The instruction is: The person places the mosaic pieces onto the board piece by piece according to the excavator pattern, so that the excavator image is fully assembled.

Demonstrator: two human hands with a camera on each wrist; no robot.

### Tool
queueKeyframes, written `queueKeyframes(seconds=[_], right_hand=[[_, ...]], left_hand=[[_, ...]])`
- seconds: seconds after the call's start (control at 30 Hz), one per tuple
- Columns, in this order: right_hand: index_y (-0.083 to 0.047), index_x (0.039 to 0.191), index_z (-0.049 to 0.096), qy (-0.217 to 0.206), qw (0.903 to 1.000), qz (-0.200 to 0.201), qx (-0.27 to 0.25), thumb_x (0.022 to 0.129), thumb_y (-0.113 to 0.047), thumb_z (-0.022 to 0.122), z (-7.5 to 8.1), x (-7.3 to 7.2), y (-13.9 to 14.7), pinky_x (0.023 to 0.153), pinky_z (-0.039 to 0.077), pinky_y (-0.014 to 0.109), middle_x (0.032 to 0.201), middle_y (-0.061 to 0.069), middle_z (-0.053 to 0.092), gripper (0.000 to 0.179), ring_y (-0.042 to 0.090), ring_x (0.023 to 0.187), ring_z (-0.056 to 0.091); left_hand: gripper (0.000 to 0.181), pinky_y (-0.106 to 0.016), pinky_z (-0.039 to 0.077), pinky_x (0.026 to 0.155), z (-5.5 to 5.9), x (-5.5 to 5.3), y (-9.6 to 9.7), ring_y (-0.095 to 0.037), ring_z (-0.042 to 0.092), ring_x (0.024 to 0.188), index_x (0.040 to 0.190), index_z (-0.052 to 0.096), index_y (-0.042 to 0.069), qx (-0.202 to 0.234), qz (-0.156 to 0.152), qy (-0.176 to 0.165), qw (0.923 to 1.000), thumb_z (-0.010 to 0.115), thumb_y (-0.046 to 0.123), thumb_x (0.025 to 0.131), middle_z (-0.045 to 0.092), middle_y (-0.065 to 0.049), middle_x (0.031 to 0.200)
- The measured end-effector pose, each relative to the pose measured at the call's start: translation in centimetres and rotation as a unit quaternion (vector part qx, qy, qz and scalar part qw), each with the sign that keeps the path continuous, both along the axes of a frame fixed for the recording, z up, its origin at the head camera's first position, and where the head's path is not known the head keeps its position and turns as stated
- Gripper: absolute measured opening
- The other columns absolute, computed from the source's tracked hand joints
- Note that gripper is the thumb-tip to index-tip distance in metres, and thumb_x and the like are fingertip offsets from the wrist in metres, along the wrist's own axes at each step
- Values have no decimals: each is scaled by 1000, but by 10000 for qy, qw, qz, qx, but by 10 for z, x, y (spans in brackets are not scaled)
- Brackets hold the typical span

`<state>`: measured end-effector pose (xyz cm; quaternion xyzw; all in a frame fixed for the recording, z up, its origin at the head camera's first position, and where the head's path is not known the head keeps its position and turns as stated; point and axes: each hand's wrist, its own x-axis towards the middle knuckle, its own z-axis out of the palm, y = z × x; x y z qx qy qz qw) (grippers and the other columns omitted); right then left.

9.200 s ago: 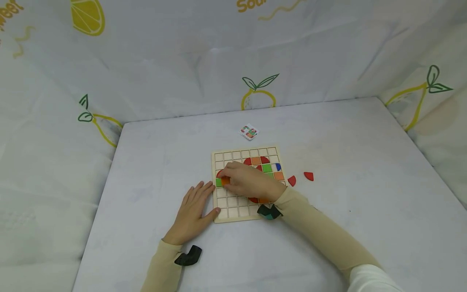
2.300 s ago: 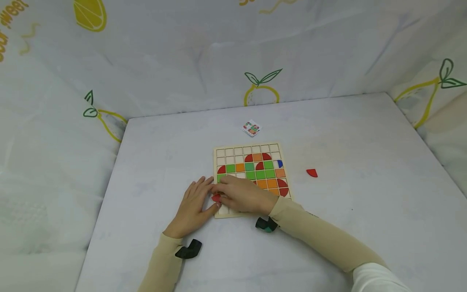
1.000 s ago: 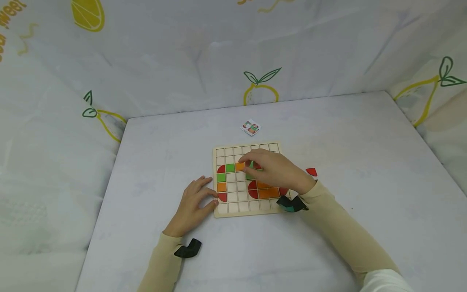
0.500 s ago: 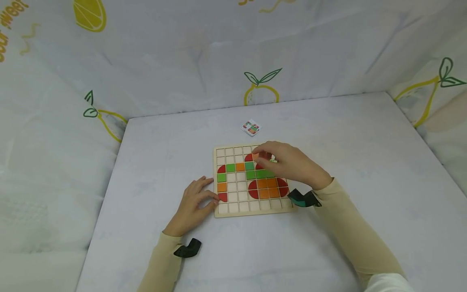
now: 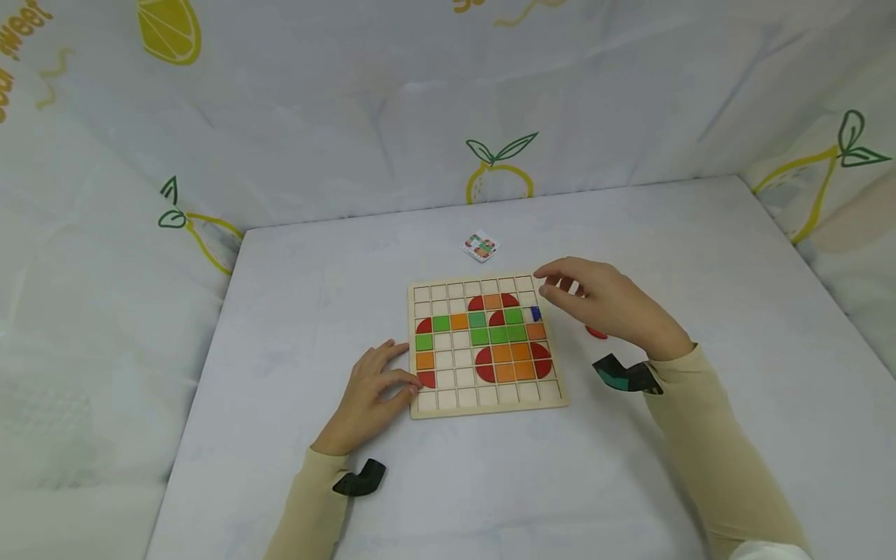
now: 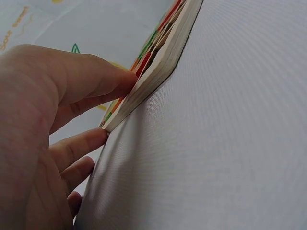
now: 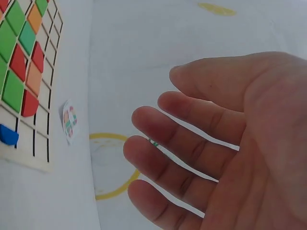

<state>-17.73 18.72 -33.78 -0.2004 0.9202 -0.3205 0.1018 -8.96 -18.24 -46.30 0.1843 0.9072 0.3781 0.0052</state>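
A wooden grid board lies on the table, partly filled with red, orange, green and blue tiles. My left hand rests at the board's left edge. In the left wrist view its fingertips touch the rim beside a red quarter-round tile. My right hand is in the air past the board's right edge, fingers loosely bent and nothing between them, as the right wrist view shows. Partly hidden below it, a loose red quarter-round piece lies on the table.
A small pattern card with a coloured design lies behind the board. A blue piece sits in a cell near the board's right edge. White cloth printed with lemons hangs behind the table.
A red piece now sits in the board's lower left cell, placed by the right hand. Since then the right hand has moved right, off the board. The left hand stays at the edge.
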Motion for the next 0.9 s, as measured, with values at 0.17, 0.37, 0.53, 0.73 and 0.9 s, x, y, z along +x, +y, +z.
queueKeyframes(seconds=[0.17,0.37,0.53,0.73,0.9], right_hand=[[-13,133,63,-109,9995,-212,208,103,-33,59,-9,2,20,77,54,33,115,6,68,36,22,99,59],[-7,129,67,-68,9982,-331,491,101,-23,63,-27,1,42,78,53,34,111,6,70,32,23,100,60],[-4,125,68,-289,9940,-455,956,97,-18,67,-39,0,52,71,52,30,98,6,68,31,23,92,58],[0,123,67,-577,9903,-419,1193,96,-16,66,-52,-2,59,71,53,31,93,5,66,31,19,83,58],[-1,125,64,-722,9889,-399,1239,93,-29,74,-62,-2,60,73,52,32,94,6,65,44,20,85,57]], left_hand=[[10,-60,13,126,-2,0,-1,-33,29,153,93,76,26,-48,21,-32,10000,72,17,93,51,-8,153],[12,-62,13,125,-2,1,-1,-35,30,152,91,76,27,8,65,36,10000,74,15,91,51,-8,152],[11,-60,12,126,-1,1,-1,-33,29,153,91,76,27,23,86,-52,9999,73,16,92,51,-7,152],[12,-61,13,125,0,1,1,-35,31,152,91,76,27,50,54,22,10000,74,15,91,52,-8,151],[12,-62,13,125,2,1,2,-35,30,152,91,76,26,82,66,0,9999,74,14,91,53,-9,151]])
